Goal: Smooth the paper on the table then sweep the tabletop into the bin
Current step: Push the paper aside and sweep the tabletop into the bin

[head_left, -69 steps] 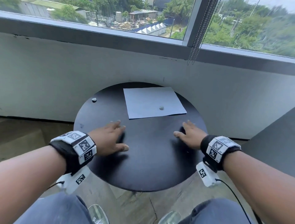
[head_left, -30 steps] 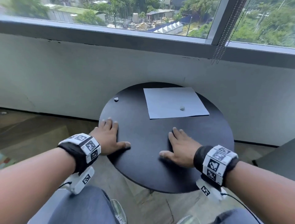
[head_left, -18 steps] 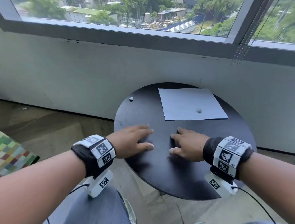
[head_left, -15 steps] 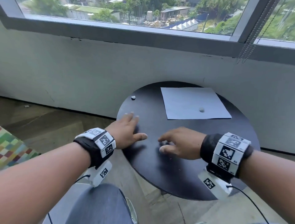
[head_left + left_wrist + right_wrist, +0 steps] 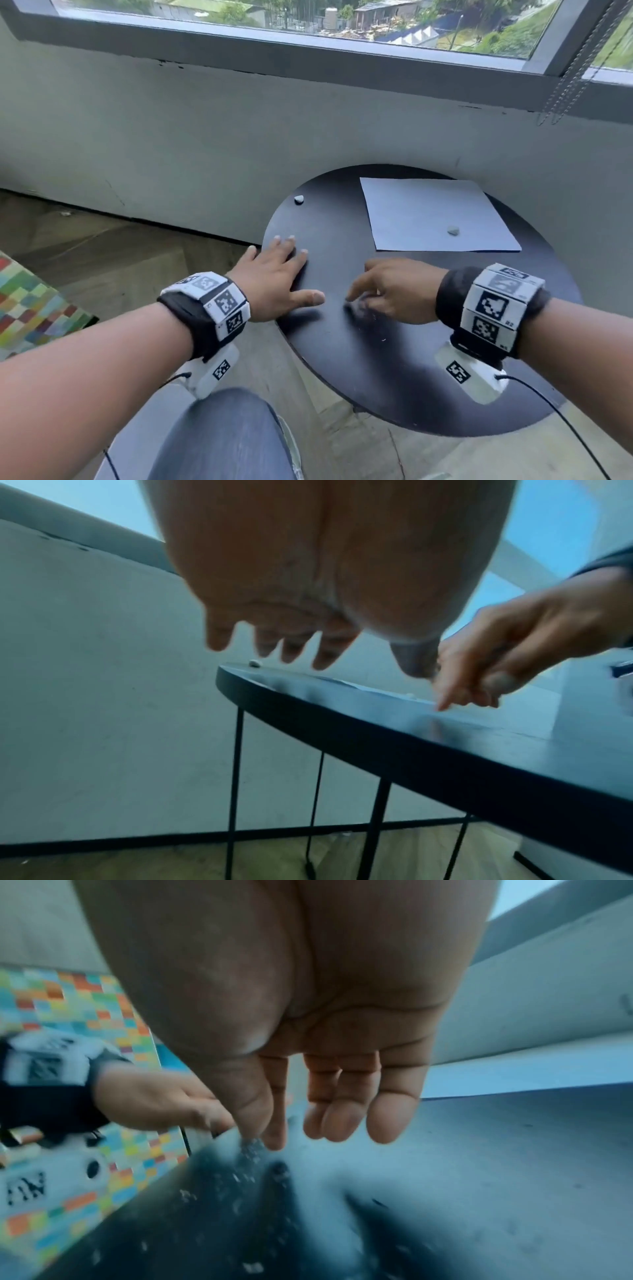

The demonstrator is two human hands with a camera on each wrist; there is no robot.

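Observation:
A white sheet of paper [image 5: 438, 216] lies flat at the back right of the round black table [image 5: 411, 383]. One small grey pellet [image 5: 452, 230] sits on the sheet and another pellet [image 5: 299, 199] lies on the bare top at the back left. My left hand [image 5: 284, 270] lies open and flat on the table's left edge, fingers straight. My right hand [image 5: 373, 291] is just to its right, palm raised, with its fingertips [image 5: 274, 1139] touching the top amid fine crumbs [image 5: 246, 1153]. It holds nothing.
A grey wall [image 5: 239, 144] under a window stands right behind the table. The table has thin black legs [image 5: 236, 777]. A multicoloured mat [image 5: 30, 301] lies on the wooden floor at the left. My knee [image 5: 222, 438] is below the table's near edge.
My right hand has slid left across the tabletop towards the left hand and tipped from flat onto its fingertips. My left hand has moved to the table's left edge. The head view turned left.

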